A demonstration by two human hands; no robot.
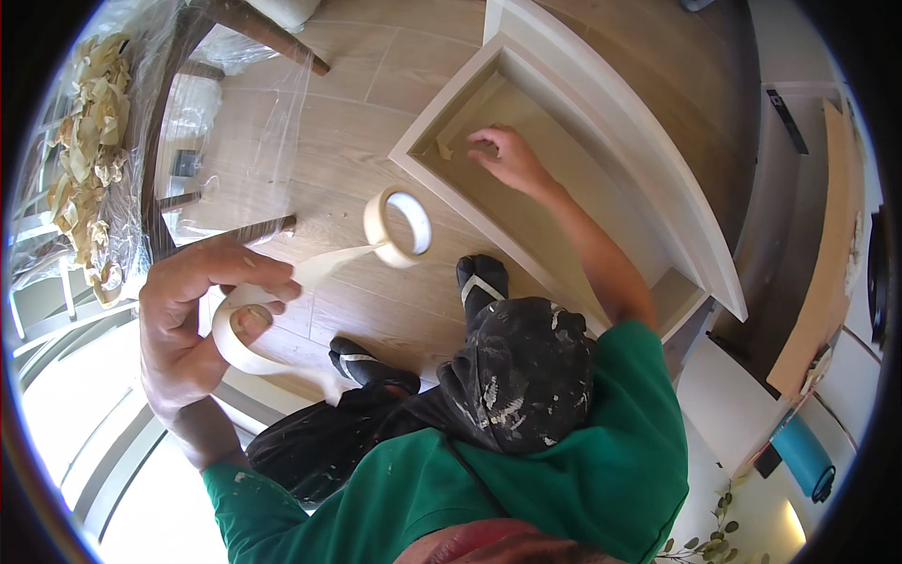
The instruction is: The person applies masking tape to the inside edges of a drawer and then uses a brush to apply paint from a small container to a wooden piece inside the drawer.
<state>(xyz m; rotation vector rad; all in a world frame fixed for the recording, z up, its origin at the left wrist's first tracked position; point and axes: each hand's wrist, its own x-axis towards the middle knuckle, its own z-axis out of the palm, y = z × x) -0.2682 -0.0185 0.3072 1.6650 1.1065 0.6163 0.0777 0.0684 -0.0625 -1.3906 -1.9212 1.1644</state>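
My left hand (202, 320) is closed on a strip of pale masking tape (240, 343), pinched between thumb and fingers. One end of the strip curls down and loose below the hand. The other runs to the masking tape roll (378, 230), which hangs to the right of the hand, over the floor. My right hand (507, 158) is over the inside of a wooden drawer (648, 193), its fingers loosely curled and apart, with nothing visible in them. Near its fingertips, a small scrap of tape (444, 147) shows against the drawer's inner left side.
Plastic film (272, 160) drapes over wooden furniture legs (268, 33) at the left, beside a bunch of crumpled tape (89, 155). An opened cabinet (803, 216) stands at the right, above a teal roll (803, 456). My knee (521, 376) is close to the drawer's near edge.
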